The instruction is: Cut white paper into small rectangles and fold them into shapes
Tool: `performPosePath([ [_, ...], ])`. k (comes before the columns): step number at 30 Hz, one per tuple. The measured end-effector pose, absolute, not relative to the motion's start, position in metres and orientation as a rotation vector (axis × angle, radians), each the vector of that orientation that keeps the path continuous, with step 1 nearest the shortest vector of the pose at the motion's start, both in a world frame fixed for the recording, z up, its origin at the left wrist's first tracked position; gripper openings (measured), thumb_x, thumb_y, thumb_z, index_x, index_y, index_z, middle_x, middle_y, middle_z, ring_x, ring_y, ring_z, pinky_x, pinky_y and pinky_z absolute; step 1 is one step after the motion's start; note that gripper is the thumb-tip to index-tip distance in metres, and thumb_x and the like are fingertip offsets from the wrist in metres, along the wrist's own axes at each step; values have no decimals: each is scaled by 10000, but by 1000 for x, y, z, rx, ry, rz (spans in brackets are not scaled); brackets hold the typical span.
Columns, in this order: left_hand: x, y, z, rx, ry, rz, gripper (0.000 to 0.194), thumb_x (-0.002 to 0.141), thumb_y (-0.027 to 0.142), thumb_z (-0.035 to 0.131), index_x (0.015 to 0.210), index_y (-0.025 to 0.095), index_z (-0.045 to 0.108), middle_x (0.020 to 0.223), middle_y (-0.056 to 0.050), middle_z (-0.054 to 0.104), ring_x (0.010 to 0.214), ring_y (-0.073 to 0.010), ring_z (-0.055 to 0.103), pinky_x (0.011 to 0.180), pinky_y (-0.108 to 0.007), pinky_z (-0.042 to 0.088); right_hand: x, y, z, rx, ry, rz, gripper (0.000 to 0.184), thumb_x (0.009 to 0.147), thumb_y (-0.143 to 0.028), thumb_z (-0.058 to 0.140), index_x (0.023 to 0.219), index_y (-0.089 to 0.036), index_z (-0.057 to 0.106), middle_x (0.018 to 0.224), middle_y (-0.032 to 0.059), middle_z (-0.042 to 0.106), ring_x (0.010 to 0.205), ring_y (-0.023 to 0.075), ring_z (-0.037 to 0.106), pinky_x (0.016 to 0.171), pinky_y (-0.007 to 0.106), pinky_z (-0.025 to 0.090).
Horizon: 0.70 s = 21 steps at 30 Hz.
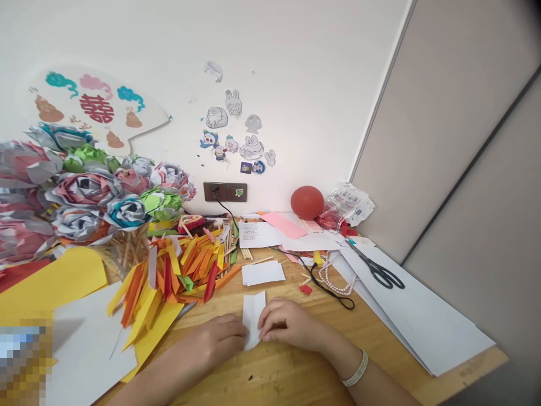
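- The creased white paper (252, 317) is the hub of the clock, between both hands at the near side of the wooden counter (304, 375).
- At 8 o'clock, the left hand (224, 337) has its grip nearly closed, fingertips on the paper's lower left edge.
- At 3 o'clock, the right hand (289, 326) curls in, thumb and forefinger tips closed on the right edge.
- Small white sheets (263, 273) lie at 12 o'clock.
- Folded coloured strips (186, 265) heap at 10 o'clock; black-handled scissors (382, 273) lie at 2 o'clock.
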<state>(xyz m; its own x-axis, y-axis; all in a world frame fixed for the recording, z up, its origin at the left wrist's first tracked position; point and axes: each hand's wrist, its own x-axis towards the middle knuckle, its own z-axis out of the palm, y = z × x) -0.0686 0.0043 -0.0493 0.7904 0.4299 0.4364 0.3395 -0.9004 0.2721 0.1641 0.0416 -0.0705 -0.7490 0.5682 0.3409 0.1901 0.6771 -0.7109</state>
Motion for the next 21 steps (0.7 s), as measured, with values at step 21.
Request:
performPosePath([
  [21, -45, 3, -57, 2462, 1092, 670, 149, 852, 188, 487, 721, 204, 558, 792, -22, 606, 781, -167, 553, 707, -269, 438, 157, 32, -64, -849, -2287, 770, 131, 672, -176, 768, 666, -199, 639, 844, -25, 607, 877, 149, 544, 815, 265, 380],
])
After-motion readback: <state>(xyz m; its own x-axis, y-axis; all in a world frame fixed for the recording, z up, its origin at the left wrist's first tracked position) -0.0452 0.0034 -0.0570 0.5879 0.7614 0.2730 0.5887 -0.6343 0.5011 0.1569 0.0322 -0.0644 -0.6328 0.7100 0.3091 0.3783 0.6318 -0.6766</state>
